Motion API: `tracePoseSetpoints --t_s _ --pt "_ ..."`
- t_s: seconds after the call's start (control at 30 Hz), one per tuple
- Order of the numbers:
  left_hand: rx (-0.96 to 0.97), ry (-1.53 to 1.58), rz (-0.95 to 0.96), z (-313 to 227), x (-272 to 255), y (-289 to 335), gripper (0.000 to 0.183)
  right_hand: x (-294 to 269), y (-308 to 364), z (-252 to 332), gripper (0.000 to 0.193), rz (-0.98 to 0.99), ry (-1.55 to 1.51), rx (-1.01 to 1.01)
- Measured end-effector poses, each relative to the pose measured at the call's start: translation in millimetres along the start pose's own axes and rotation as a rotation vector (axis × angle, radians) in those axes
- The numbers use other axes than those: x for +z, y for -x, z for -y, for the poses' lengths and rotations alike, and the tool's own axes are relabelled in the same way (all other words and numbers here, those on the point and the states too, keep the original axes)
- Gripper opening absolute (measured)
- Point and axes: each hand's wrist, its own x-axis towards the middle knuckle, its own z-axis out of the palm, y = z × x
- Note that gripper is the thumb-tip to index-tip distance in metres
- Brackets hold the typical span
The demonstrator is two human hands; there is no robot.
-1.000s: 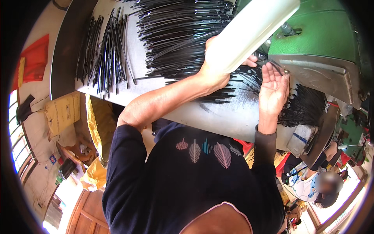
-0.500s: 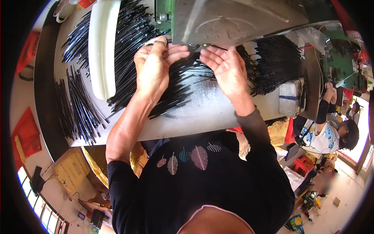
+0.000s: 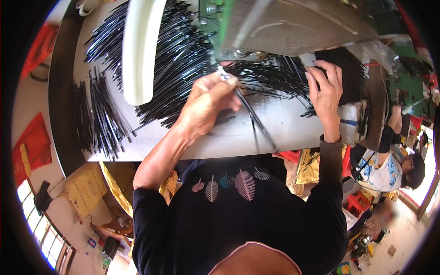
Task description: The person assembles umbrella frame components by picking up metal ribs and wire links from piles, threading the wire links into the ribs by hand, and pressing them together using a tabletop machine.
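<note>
My left hand (image 3: 208, 98) is closed around a few thin black strips (image 3: 255, 114). They slant down and to the right over the table's front part, and a shiny pale end shows above my thumb. Just beyond that hand is the underside of a metal machine (image 3: 284, 27) with a green side. My right hand (image 3: 326, 87) hovers at the right-hand strips (image 3: 275, 75), its fingers bent and apart with nothing visible in them; whether the fingertips touch a strip I cannot tell.
A long white curved trough (image 3: 142, 50) crosses a big heap of black strips (image 3: 176, 59). Smaller bundles (image 3: 103, 112) lie at the left on the metal table (image 3: 220, 144). A taped pale block (image 3: 353, 117) stands at the right edge. Another person (image 3: 382, 165) sits farther right.
Both hands were together under the machine's edge. My left hand has drawn back toward me with the black strips, and my right hand has moved right to the strips there.
</note>
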Motion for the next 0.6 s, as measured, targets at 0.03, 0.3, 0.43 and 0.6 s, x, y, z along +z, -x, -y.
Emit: tracePoseSetpoints --t_s 0.03,0.3,0.43,0.6 --pt "0.046 0.040 0.042 3 1 0 0.015 3 -6 13 0.015 -0.001 -0.129 -0.033" --pt "0.101 0.196 -0.044 -2 -7 -7 0.015 47 -36 107 0.022 0.130 -0.448 -0.187" --pt "0.103 0.108 -0.111 -7 -5 -11 0.010 55 -32 112 0.005 0.154 -0.902 0.380" --pt "0.244 -0.213 -0.158 -9 3 -16 0.009 54 -35 118 0.008 0.206 -1.232 0.746"
